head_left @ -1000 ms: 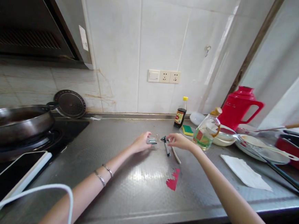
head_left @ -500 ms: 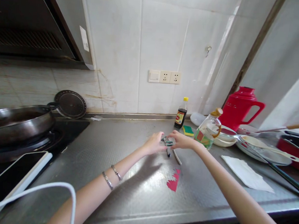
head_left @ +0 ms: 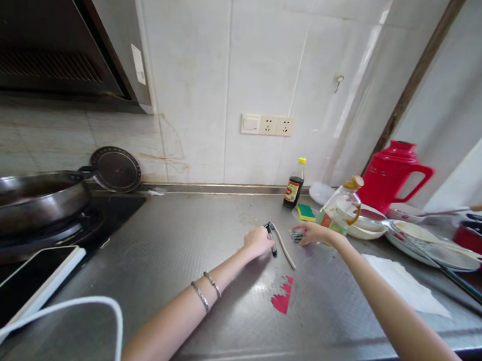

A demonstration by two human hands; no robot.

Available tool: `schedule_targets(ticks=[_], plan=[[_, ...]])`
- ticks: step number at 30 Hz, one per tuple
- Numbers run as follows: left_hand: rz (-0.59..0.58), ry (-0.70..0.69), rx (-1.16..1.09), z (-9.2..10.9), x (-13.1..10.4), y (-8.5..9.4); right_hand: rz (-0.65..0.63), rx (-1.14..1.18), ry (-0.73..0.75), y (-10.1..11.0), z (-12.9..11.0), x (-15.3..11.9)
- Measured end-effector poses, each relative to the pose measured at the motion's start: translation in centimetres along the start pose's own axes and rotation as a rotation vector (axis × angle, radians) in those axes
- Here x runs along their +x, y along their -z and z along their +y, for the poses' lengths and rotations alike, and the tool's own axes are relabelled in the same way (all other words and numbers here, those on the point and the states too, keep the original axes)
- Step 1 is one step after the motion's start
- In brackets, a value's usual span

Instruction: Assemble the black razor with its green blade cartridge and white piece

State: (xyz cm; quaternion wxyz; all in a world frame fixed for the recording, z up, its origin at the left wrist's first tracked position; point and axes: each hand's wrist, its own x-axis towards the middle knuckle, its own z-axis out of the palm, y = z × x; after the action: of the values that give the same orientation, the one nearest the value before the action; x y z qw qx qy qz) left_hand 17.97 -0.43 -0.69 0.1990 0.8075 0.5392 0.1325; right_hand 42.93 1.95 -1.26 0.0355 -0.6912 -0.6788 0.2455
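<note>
My left hand [head_left: 258,242] is low over the steel counter, its fingers closed on a slim black pen-like object [head_left: 274,251]; much of that object is behind the fingers. Just right of it a thin, pale cord-like strip [head_left: 283,248] lies on the counter. My right hand [head_left: 312,232] has its fingers around a small clear thing with dark green parts [head_left: 297,236], at counter level beside the glass jug [head_left: 341,208]. What exactly this small thing is I cannot make out. A torn piece of red paper [head_left: 283,298] lies nearer the front edge.
Behind my right hand are a green and yellow sponge [head_left: 306,212] and a sauce bottle [head_left: 294,184]. Dishes [head_left: 436,246], a red thermos jug [head_left: 392,173] and a white napkin [head_left: 403,285] stand or lie right. On the left are a pan [head_left: 31,200] and a white cable [head_left: 102,298].
My hands have moved apart. The right one carried the small clear and green thing to the right and down; the left one came down onto the black pen-like object.
</note>
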Motion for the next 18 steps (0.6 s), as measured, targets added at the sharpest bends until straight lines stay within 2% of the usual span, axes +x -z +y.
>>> schedule_targets(ticks=[4, 7, 10, 13, 18], plan=[[0.024, 0.001, 0.062, 0.8, 0.2, -1.4, 0.012, 0.046, -0.024, 0.2, 0.0, -0.5], [0.025, 0.011, 0.103, 1.3, 0.3, -1.7, 0.155, -0.05, -0.009, 0.5, -1.4, -1.5], [0.017, -0.001, 0.136, 1.7, 0.3, -1.5, 0.295, -0.173, 0.097, 0.0, -3.6, -2.6], [0.006, -0.02, 0.162, 1.9, 0.3, -1.3, 0.253, -0.211, 0.166, -1.3, -5.5, -3.6], [-0.001, -0.02, 0.202, 2.1, 0.6, -1.5, 0.168, -0.233, 0.164, -3.5, -7.0, -4.2]])
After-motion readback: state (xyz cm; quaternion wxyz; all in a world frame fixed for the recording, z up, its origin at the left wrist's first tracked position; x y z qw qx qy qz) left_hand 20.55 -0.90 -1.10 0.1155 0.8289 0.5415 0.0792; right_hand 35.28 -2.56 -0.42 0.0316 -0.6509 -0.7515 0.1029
